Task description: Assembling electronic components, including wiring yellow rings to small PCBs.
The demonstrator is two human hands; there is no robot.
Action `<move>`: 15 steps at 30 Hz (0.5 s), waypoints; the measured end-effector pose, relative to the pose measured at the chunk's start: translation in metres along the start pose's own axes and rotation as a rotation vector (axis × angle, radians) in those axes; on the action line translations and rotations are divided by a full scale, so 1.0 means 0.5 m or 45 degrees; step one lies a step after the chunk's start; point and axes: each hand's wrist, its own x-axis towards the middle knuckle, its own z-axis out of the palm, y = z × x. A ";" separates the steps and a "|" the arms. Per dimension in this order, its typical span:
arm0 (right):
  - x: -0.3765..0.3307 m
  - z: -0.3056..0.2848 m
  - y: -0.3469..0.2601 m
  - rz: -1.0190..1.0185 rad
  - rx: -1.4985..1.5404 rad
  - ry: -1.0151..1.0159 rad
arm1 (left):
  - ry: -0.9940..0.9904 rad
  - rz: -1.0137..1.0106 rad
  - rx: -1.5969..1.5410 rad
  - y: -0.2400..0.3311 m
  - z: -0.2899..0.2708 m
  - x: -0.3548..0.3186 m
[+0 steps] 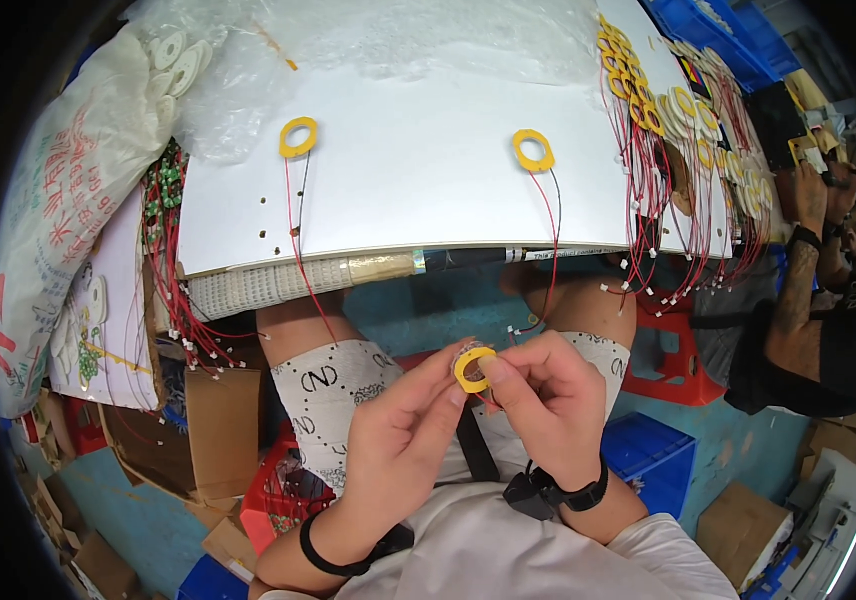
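Note:
Above my lap, in front of the table edge, I hold a yellow ring [474, 384] with a red wire between both hands. My left hand [403, 430] pinches its left side, and my right hand [553, 395] grips the right side with the thumb on its face. Something clear and shiny shows behind the ring; I cannot make out what it is. On the white table [408, 190] lie two more yellow rings, one at the left [285, 138] and one at the right [519, 150], each with a red and a dark wire hanging over the front edge.
Many wired yellow rings [638, 100] crowd the table's right side. Green wired parts [163, 190] hang at the left beside a white printed sack [88, 190]. Clear plastic [398, 40] covers the back. A blue crate [648, 455] stands on the floor; another person [823, 340] sits at right.

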 end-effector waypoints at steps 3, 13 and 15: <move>0.001 -0.004 0.007 0.022 -0.039 0.008 | 0.000 -0.015 0.010 -0.004 0.000 -0.002; -0.002 -0.001 -0.006 -0.020 -0.234 0.003 | -0.009 -0.025 0.000 -0.002 0.000 -0.006; -0.004 0.002 -0.007 -0.055 -0.310 0.026 | 0.001 -0.039 -0.099 0.008 0.006 -0.005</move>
